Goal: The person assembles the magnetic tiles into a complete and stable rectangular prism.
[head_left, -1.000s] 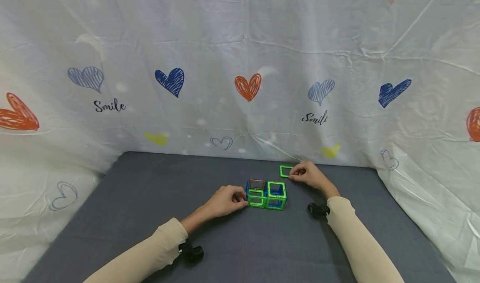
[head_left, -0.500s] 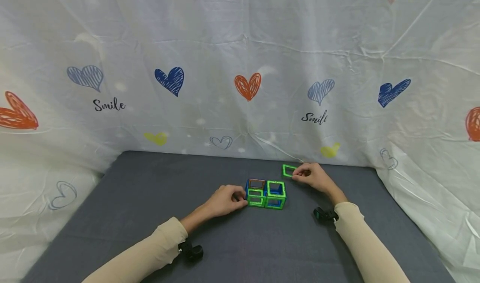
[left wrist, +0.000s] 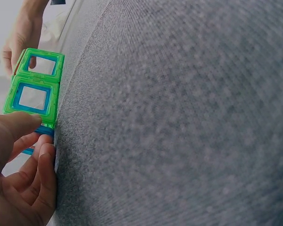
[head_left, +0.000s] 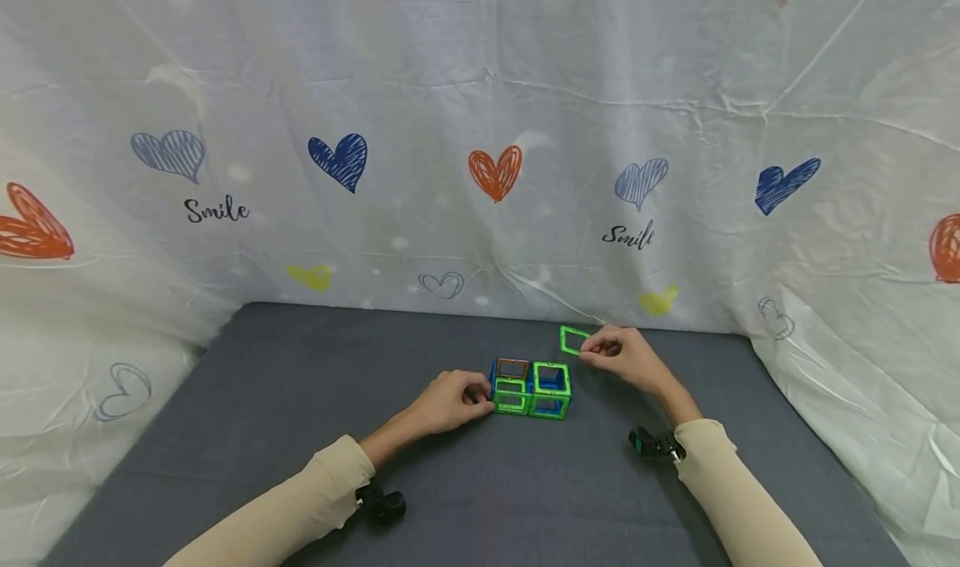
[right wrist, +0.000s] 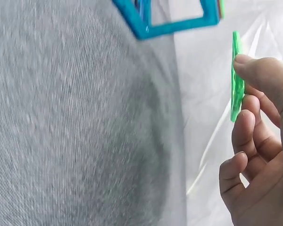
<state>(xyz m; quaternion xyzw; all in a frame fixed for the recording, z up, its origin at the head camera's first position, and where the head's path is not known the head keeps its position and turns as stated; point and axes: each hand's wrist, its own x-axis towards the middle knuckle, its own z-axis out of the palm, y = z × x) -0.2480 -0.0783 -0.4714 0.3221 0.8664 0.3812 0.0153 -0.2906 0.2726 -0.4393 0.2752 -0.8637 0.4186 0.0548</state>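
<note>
Two joined cubes of square magnetic tiles (head_left: 551, 396) stand on the dark cloth, with green fronts, a red-brown tile on top at the left, and blue sides. My left hand (head_left: 450, 402) grips their left end; in the left wrist view its thumb presses on the green front (left wrist: 36, 78) while the fingers curl at the blue side. Behind and to the right of the cubes, my right hand (head_left: 628, 358) pinches a single green square magnetic tile (head_left: 563, 340). The right wrist view shows this green tile (right wrist: 237, 96) edge-on between thumb and fingers, apart from the blue frame (right wrist: 179, 27) of the cubes.
A dark grey cloth (head_left: 300, 367) covers the table. Right behind its far edge hangs a white curtain (head_left: 420, 217) printed with hearts. A black wrist device (head_left: 381, 502) hangs under the left sleeve, and another wrist device (head_left: 654, 444) is at the right cuff.
My right hand moves slightly right with the green tile, then a little back left, and the tile tilts. The left hand and the cubes stay in place.
</note>
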